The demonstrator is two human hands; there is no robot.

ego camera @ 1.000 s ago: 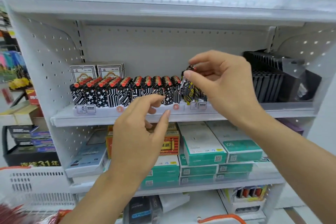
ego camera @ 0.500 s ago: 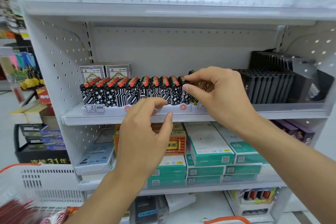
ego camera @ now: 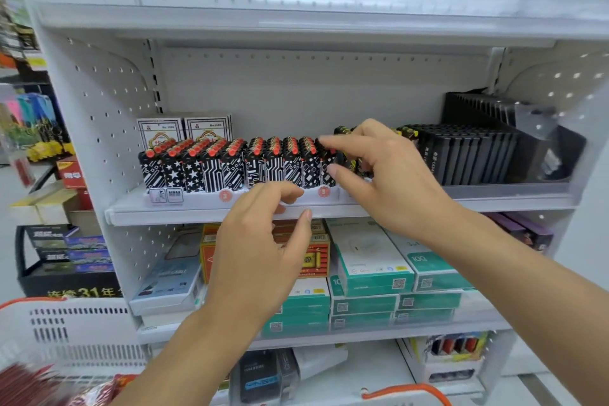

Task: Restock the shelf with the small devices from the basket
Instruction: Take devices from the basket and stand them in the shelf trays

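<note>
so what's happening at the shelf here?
A person is restocking lighters. The right hand is at the shelf, its fingers curled round a yellow-patterned lighter at the right end of the black-and-white lighter row. The left hand hovers in front of the shelf edge, loosely curled and holding nothing. The basket sits at lower left.

Lighters [ego camera: 230, 165] line the shelf [ego camera: 197, 212] front, boxes [ego camera: 184, 128] behind them, slim packs [ego camera: 468, 155] right; a basket [ego camera: 66, 333], apparently, sits lower left.
</note>
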